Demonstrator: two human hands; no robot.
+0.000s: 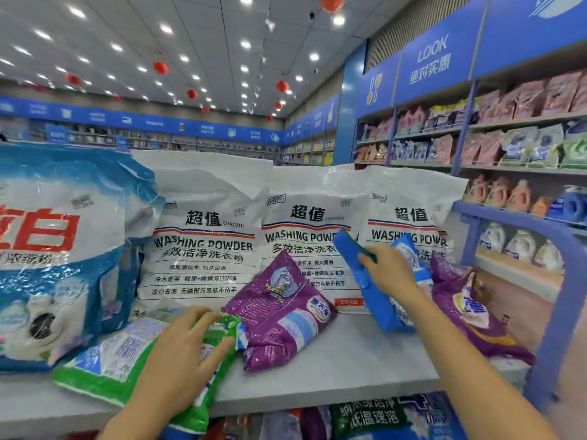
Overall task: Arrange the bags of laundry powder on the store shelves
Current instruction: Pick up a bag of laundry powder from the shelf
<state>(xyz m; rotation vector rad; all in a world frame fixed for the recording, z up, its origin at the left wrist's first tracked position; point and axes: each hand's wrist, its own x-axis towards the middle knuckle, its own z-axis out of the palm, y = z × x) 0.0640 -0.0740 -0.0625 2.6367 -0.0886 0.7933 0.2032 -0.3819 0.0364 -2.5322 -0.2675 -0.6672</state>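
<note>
Hands: left (187,347) on green bag (104,363), right (386,268) gripping blue bag (374,303) (glossy).

This is a shop, seemingly a supermarket's laundry aisle. At the right of the frame, tiered shelves (508,169) hold rows of detergent pouches (521,147) and bottles (518,195) under blue signboards (432,58); washing powder bags (203,242) stand at the centre, and blurred shelving (95,138) lines the far left wall.

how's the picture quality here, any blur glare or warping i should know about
Head view: wide-angle warp bends the right-hand shelves; ceiling lights bloom; glare streaks the big blue-white bag; the white washing powder bags read sharp, while the blue bag in the right hand is soft.
</note>
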